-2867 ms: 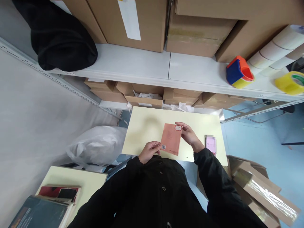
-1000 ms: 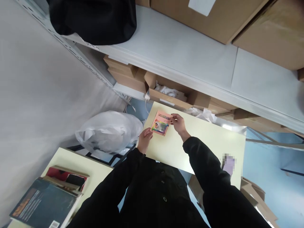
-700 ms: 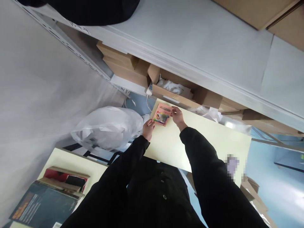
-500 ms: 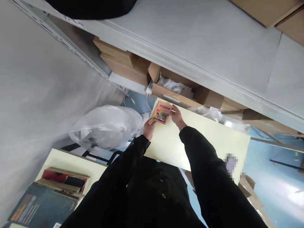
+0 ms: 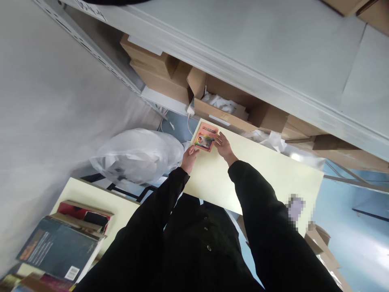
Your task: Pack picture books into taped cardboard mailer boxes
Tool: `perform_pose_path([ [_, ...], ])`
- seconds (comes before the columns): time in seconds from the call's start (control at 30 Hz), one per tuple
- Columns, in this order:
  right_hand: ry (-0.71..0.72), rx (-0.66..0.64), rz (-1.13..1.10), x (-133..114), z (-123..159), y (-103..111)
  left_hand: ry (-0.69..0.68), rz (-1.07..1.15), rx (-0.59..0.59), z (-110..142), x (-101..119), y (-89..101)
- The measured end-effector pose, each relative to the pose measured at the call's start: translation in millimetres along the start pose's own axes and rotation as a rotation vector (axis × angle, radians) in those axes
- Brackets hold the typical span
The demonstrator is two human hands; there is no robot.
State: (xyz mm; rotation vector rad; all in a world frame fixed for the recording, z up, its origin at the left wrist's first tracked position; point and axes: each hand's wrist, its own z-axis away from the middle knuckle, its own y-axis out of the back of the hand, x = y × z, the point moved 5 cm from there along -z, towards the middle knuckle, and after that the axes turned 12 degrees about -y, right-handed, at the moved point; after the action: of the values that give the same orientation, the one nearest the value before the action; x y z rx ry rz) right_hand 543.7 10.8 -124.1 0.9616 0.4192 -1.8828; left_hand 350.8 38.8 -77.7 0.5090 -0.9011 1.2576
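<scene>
1. Pink booklet lies at the far left corner of the pale yellow counter, picture cover up, between our hands.
2. Our left hand is at its near left corner, thumb and forefinger parted. We can't tell if a fingertip touches the edge.
3. Our right hand is at its right edge, fingers spread loosely, wrist turned in toward the cover. Contact there is too small for us to call.
4. Both our arms reach forward in black sleeves: left forearm slants up and inward past the counter's left end, right one crosses over the counter from its near side.
5. Around us: pixelated purple item beside the right sleeve; white plastic bag left of the counter; open carton holding white paper, just behind.
</scene>
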Motion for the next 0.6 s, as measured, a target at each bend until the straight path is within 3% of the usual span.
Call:
perform_pose_path([
  [0.2, -0.061, -0.030, 0.106, 1, 15, 1, -0.033, -0.069, 0.032, -4, -1, -0.6],
  [0.33, 0.035, -0.043, 0.188, -23, 49, 13, -0.155, -0.202, 0.041, -2, 6, -4.1],
  [0.4, 0.123, -0.067, 0.258, -43, 81, 27, -0.230, -0.254, -0.036, 5, 12, -11.4],
  [0.5, 0.326, -0.066, 0.425, -78, 142, 64, -0.278, -0.345, -0.313, 19, 15, -29.6],
  [0.6, 0.498, 0.113, 0.566, -110, 205, 123, -0.281, -0.554, -0.529, 35, 9, -44.3],
])
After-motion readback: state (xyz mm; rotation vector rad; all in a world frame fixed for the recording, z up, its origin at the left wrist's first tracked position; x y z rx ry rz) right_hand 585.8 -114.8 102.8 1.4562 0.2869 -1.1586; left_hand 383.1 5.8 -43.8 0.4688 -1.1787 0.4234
